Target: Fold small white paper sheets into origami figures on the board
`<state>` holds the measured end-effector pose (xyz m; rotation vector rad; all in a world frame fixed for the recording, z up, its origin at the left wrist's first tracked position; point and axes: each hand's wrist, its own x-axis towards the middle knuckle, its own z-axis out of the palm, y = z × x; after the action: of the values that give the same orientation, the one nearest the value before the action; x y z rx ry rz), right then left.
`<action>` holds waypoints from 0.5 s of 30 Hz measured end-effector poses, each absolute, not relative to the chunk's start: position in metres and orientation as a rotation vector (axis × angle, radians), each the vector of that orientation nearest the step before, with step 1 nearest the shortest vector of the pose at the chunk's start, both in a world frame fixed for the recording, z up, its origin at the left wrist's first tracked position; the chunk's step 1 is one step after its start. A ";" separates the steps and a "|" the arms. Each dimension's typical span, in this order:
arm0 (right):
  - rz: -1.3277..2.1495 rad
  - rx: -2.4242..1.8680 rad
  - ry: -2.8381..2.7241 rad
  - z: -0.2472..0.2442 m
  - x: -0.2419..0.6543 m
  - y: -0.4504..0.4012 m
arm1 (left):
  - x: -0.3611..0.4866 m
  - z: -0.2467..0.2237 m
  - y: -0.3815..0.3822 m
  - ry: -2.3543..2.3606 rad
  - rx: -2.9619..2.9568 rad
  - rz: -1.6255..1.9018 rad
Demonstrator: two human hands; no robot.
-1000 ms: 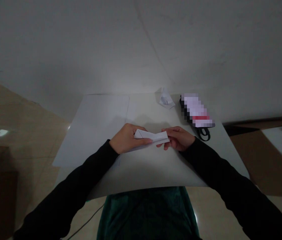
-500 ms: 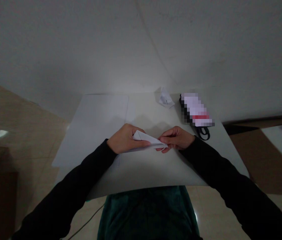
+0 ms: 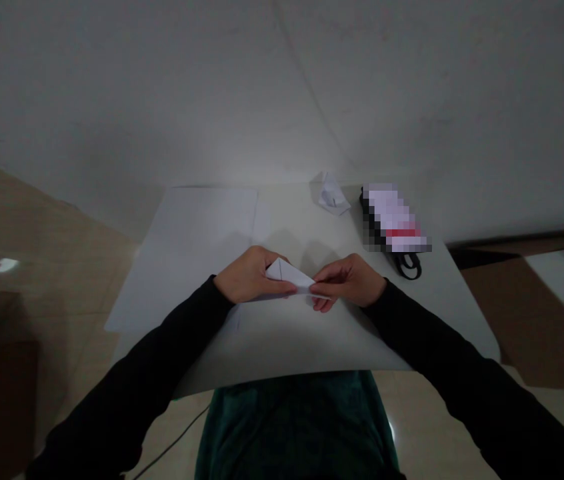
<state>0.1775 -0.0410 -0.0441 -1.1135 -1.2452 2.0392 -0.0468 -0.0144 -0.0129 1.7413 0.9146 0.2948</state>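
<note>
Between my two hands is a folded sheet of white paper (image 3: pixel 287 273), with a pointed peak on top and a long folded edge along its bottom. My left hand (image 3: pixel 247 277) grips its left part, the thumb lying across the front. At the right end, my right hand (image 3: pixel 349 280) pinches the paper between thumb and fingers. The paper is held above the white table (image 3: pixel 307 340). My fingers hide its back and part of both ends.
White paper sheets (image 3: pixel 187 253) lie on the table's left side. A small folded paper boat (image 3: pixel 332 195) stands at the back near the wall (image 3: pixel 162 100). To its right lies a blurred-out object (image 3: pixel 397 220) with a black strap (image 3: pixel 409 265).
My right hand has shifted its pinch slightly inward along the paper, and its thumb now lies across the front of the right end. My left hand has barely moved.
</note>
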 end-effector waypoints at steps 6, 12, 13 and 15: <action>1.800 -1.159 -1.355 -0.046 0.175 -0.048 | -0.052 -0.004 -0.013 0.905 1.916 0.302; 1.619 -1.094 -1.538 -0.037 0.168 -0.053 | -0.061 0.003 -0.009 0.925 1.918 0.304; 1.624 -1.074 -1.551 -0.038 0.168 -0.053 | -0.061 0.004 -0.009 0.921 1.914 0.310; 1.621 -1.050 -1.543 -0.039 0.166 -0.054 | -0.059 0.004 -0.010 0.912 1.899 0.334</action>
<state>0.1659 -0.0542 -0.0389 -1.0496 -1.5426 1.6212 -0.0592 -0.0095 0.0038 1.8988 0.9124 0.3342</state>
